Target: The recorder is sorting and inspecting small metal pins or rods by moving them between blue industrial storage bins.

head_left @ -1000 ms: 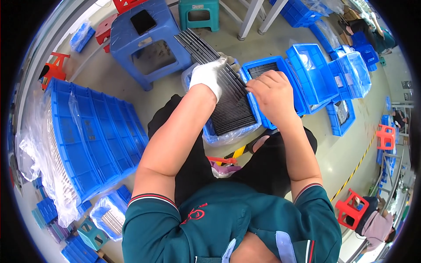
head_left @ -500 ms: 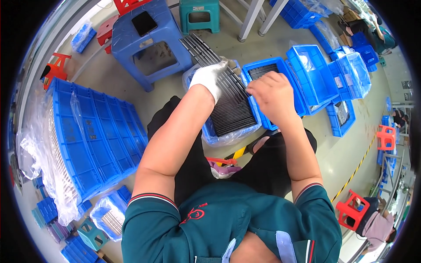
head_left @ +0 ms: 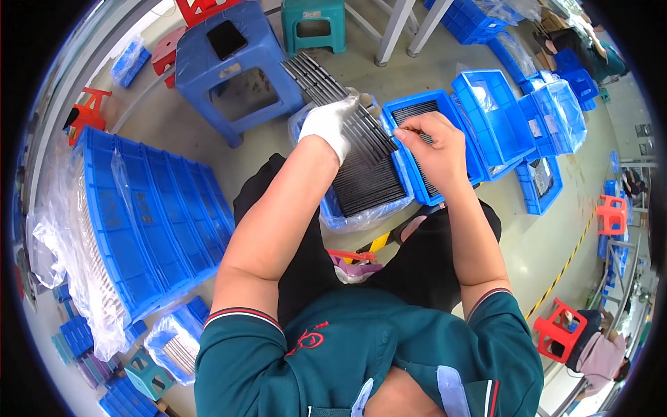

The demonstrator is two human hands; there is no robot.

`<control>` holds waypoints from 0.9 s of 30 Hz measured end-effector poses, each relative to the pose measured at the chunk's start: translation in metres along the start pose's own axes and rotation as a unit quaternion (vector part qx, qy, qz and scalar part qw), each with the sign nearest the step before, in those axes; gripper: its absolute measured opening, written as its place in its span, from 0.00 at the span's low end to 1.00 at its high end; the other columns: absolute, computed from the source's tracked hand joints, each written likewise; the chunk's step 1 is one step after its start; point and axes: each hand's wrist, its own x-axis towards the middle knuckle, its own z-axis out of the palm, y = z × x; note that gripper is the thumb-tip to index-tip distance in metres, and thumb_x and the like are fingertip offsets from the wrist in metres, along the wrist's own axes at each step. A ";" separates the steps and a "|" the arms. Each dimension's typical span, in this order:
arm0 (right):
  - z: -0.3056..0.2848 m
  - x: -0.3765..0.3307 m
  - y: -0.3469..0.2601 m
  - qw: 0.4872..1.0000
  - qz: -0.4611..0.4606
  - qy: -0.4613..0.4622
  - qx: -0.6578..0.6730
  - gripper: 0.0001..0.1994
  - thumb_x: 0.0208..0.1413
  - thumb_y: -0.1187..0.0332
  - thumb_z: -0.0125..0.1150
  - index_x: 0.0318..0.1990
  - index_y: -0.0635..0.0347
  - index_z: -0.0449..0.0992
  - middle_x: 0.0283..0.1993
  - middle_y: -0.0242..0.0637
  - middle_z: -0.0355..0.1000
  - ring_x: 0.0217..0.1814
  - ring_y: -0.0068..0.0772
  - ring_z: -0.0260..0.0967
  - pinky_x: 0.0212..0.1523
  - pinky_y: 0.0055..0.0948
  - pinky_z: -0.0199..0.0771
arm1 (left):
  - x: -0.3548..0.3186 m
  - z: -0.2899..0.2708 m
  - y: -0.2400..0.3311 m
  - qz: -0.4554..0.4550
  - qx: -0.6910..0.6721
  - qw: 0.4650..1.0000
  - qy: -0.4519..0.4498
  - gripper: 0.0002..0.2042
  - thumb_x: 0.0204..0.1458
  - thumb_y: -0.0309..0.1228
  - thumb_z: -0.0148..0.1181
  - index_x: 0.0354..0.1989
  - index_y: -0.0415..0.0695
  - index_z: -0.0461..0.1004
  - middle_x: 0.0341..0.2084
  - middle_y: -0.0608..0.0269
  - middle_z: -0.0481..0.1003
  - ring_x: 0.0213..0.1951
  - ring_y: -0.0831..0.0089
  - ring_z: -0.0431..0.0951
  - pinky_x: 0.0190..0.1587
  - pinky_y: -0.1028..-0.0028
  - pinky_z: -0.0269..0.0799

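Observation:
In a white glove, my left hand (head_left: 329, 126) is closed around a fanned bundle of thin black rods (head_left: 314, 78), which slants from upper left to lower right. My bare right hand (head_left: 442, 149) pinches thumb and forefinger together at the bundle's right-hand ends. Whatever lies in that pinch is too small to make out. Below the bundle stands a plastic-lined blue bin (head_left: 410, 197) with closely packed black rods (head_left: 368, 186) inside. Just right of it, partly behind my right hand, a second blue bin (head_left: 390, 106) also holds dark rods.
Further right are a blue tray (head_left: 511, 132) and more wrapped bins. A blue stool (head_left: 201, 73) carrying a black phone-like slab (head_left: 226, 39) stands at upper left, beside a green stool (head_left: 314, 28). Stacked blue crates (head_left: 153, 215) rise at my left. A person sits far right by a red stool (head_left: 558, 332).
My right hand has turned slightly and its fingers have closed into a clearer pinch at the rod ends. The left hand and bundle have hardly shifted.

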 end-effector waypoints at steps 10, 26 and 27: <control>0.000 0.000 0.003 0.997 0.060 -0.022 0.044 0.05 0.44 0.69 0.69 0.29 0.58 0.80 0.27 0.35 0.74 0.32 0.34 0.71 0.34 0.30 0.70 | -0.002 -0.001 0.007 -0.018 -0.024 0.999 -0.017 0.03 0.60 0.26 0.50 0.39 0.42 0.69 0.37 0.51 0.75 0.39 0.53 0.78 0.41 0.53 0.78; -0.002 0.003 -0.003 0.969 -0.171 -0.073 -0.161 0.04 0.41 0.69 0.69 0.26 0.54 0.79 0.27 0.30 0.74 0.35 0.34 0.70 0.39 0.33 0.66 | 0.000 -0.001 0.002 -0.029 0.007 0.999 -0.011 0.05 0.60 0.27 0.51 0.41 0.41 0.69 0.37 0.51 0.76 0.38 0.55 0.78 0.39 0.55 0.77; -0.004 0.004 -0.004 0.975 -0.162 -0.063 -0.140 0.04 0.42 0.70 0.68 0.26 0.55 0.79 0.27 0.31 0.74 0.35 0.34 0.70 0.38 0.33 0.67 | 0.003 -0.003 0.002 -0.020 0.019 1.000 -0.010 0.05 0.60 0.27 0.51 0.41 0.41 0.69 0.37 0.51 0.76 0.38 0.54 0.78 0.39 0.55 0.77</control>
